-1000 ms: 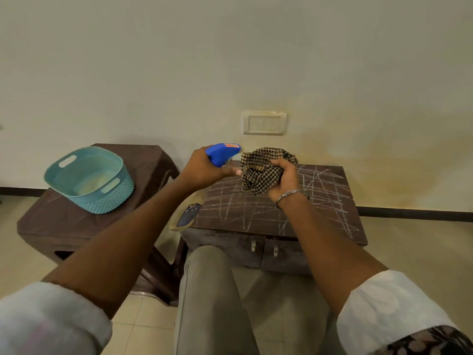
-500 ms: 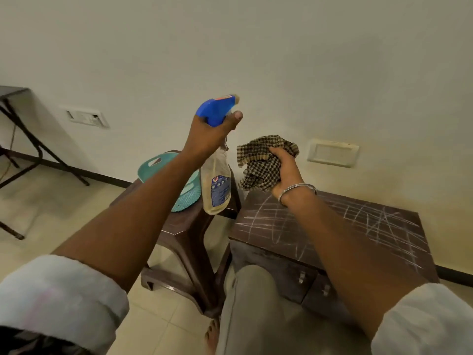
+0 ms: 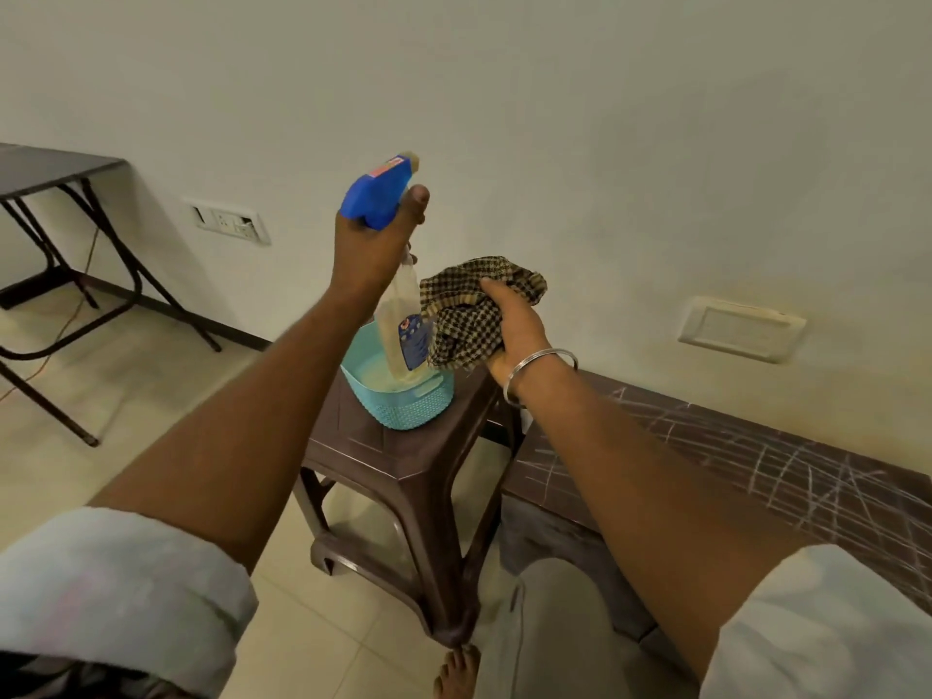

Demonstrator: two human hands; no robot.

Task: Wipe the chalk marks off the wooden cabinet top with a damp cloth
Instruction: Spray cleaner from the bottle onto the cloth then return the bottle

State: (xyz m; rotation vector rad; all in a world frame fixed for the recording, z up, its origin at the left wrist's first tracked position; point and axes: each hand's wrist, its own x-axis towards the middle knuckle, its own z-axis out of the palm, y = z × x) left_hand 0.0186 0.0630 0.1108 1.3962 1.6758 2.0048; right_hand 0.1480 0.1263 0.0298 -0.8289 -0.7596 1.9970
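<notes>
1. Far left, a folding table (image 3: pixel 55 166) stands against the wall, well apart from the work and playing no part in it.
2. The left hand (image 3: pixel 370 247) is lifted up in front of the person, its fingers wrapped tight around the neck of a spray bottle (image 3: pixel 398 315). The bottle hangs upright, long axis near vertical with a slight lean. Its blue trigger head (image 3: pixel 375 194) is on top and its nozzle points up and to the right, above the cloth rather than straight at it. I'd judge it is held high so the spray can fall onto the fabric.
3. Below the bottle, a teal basket (image 3: pixel 403 403) sits on a brown plastic stool (image 3: pixel 403 461). Something pale lies in it, possibly water; I can't be sure from here. It may be there to catch drips.
4. The right hand (image 3: pixel 514 327) is clenched around the checked cloth (image 3: pixel 469 315), bunched into a wad just beside the bottle's body, its loose folds turned toward the sprayer. A bangle (image 3: pixel 542 363) rings that wrist.
5. Furthest right, the wooden cabinet top (image 3: pixel 756 476) runs off toward the right edge, chalk marks (image 3: pixel 807 479) crisscrossing it untouched. The cloth is raised off it, past its left end.
</notes>
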